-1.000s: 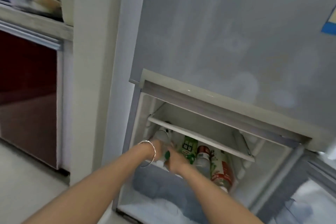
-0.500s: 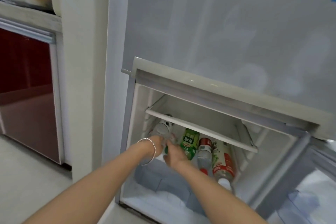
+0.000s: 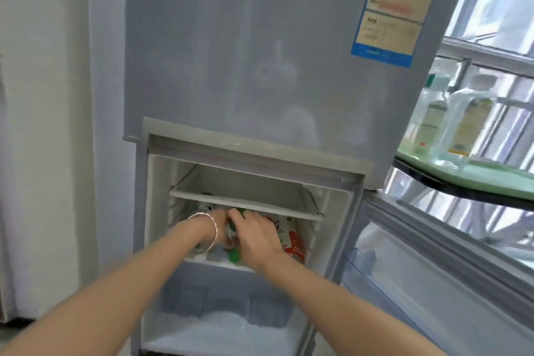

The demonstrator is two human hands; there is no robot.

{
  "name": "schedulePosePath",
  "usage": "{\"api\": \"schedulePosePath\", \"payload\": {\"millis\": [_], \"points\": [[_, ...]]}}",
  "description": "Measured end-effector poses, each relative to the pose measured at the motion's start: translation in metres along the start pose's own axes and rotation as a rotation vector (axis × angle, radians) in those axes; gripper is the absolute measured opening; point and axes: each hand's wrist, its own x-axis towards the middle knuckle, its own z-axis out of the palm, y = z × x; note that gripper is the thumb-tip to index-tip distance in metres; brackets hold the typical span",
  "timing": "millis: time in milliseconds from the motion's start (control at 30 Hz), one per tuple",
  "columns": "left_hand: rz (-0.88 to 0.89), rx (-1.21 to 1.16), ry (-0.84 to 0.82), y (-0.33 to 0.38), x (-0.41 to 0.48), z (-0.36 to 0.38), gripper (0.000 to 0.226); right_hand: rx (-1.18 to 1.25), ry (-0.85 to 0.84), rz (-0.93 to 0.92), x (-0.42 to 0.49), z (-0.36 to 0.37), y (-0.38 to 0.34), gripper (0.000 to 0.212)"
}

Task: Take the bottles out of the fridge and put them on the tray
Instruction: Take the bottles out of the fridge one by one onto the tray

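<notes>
The fridge's lower compartment stands open, with bottles lying on its middle shelf. My left hand, a silver bangle on its wrist, is closed around a clear bottle at the shelf's left. Beside it my right hand grips a green-capped bottle with a green label. A bottle with a red and white label lies to the right of my hands. A green tray sits on the counter at the right and holds two clear bottles.
The open lower fridge door swings out to the right, with an empty door shelf. A white shelf hangs just above my hands. Grey drawers sit below. The shut upper door carries a blue label. A white wall is on the left.
The view has swung right and up, so the tray and counter now show. Both hands have closed further onto the bottles, and my right hand now covers the green-labelled bottle.
</notes>
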Motion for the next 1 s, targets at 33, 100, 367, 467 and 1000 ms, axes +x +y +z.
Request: {"api": "schedulePosePath", "payload": {"millis": [33, 100, 367, 467, 1000], "points": [[0.047, -0.002, -0.003, 0.007, -0.007, -0.006, 0.048, 0.053, 0.009, 0.021, -0.005, -0.014, 0.0, 0.065], [0.153, -0.005, -0.016, 0.022, -0.017, -0.019, 0.058, 0.152, 0.033, 0.101, -0.015, -0.046, 0.002, 0.058], [0.292, -0.495, -0.22, 0.078, -0.053, -0.069, 0.036, 0.207, 0.202, 0.249, -0.052, -0.156, 0.019, 0.046], [0.413, -0.604, -0.228, 0.104, -0.076, -0.098, 0.039, 0.311, 0.305, 0.3, -0.068, -0.201, 0.032, 0.052], [0.852, -0.97, 0.347, 0.305, -0.127, -0.198, 0.065, 0.355, 0.618, 0.407, -0.165, -0.288, 0.147, 0.081]]}}
